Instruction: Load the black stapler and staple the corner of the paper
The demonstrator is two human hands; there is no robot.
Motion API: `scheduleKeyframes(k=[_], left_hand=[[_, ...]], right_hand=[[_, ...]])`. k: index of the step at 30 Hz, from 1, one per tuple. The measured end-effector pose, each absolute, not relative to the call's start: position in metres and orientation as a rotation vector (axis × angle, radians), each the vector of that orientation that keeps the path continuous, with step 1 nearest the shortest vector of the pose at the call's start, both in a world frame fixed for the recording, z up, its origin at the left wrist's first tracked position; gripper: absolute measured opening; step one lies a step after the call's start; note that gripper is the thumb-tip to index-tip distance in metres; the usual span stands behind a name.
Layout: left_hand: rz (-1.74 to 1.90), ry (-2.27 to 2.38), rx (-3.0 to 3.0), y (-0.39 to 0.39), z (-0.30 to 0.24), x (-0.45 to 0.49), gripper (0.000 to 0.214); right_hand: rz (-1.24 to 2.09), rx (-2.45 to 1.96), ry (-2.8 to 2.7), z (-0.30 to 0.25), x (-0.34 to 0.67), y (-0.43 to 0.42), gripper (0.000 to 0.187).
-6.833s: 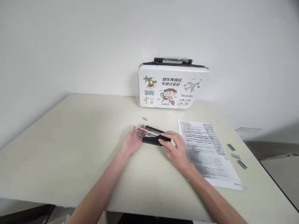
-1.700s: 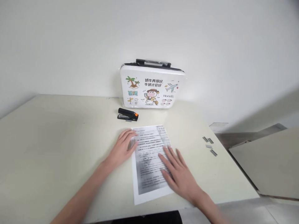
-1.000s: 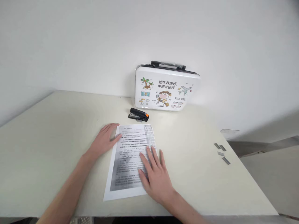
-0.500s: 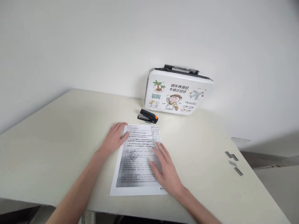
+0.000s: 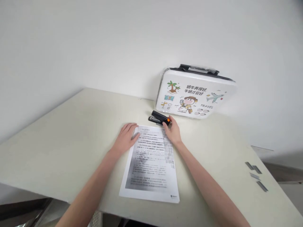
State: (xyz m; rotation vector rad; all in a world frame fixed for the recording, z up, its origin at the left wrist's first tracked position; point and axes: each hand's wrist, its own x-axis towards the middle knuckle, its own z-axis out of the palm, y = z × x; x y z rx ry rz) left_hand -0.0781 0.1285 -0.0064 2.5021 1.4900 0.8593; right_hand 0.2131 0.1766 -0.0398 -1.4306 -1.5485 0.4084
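Observation:
A printed sheet of paper [image 5: 151, 164] lies on the table with its short side towards me; any sheets beneath it cannot be told. At its upper left corner rests my left hand [image 5: 125, 137], fingers stretched out flat and the thumb on the page edge. Just beyond the top of the paper is a black stapler [image 5: 157, 117] with an orange end. My right hand [image 5: 173, 130] has its thumb and fingers around that orange end, with the stapler still down on the table.
Behind the stapler a white case [image 5: 196, 94] with cartoon prints and a black handle leans against the wall [image 5: 94, 47]. Several strips of staples [image 5: 255, 176] lie near the right edge of the pale table [image 5: 71, 135].
My right hand has left the page and reached forward onto the stapler's orange end. My left hand stays at the paper's corner. The whole view has shifted slightly.

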Motion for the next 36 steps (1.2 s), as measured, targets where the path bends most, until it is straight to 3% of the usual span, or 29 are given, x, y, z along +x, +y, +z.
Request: scheduleKeyframes(k=[6, 15, 21, 29, 36], left_hand=[[0.841, 1.493, 2.510, 0.128, -0.007, -0.078, 0.032], [0.874, 1.481, 2.474, 0.127, -0.008, -0.082, 0.031], [0.870, 1.475, 2.469, 0.129, -0.005, -0.082, 0.032], [0.889, 1.491, 2.474, 0.135, -0.004, -0.080, 0.034], [0.888, 1.497, 2.480, 0.140, -0.002, -0.078, 0.038]], right_hand=[[0.427, -1.549, -1.520, -0.040, 0.216, 0.206, 0.057], [0.301, -1.633, -1.471, -0.030, 0.252, 0.193, 0.063], [0.326, -1.773, -1.441, -0.022, 0.311, 0.120, 0.072], [0.473, -1.815, -1.522, -0.008, 0.353, -0.007, 0.052], [0.642, -1.783, -1.532, -0.005, 0.381, -0.069, 0.045]])
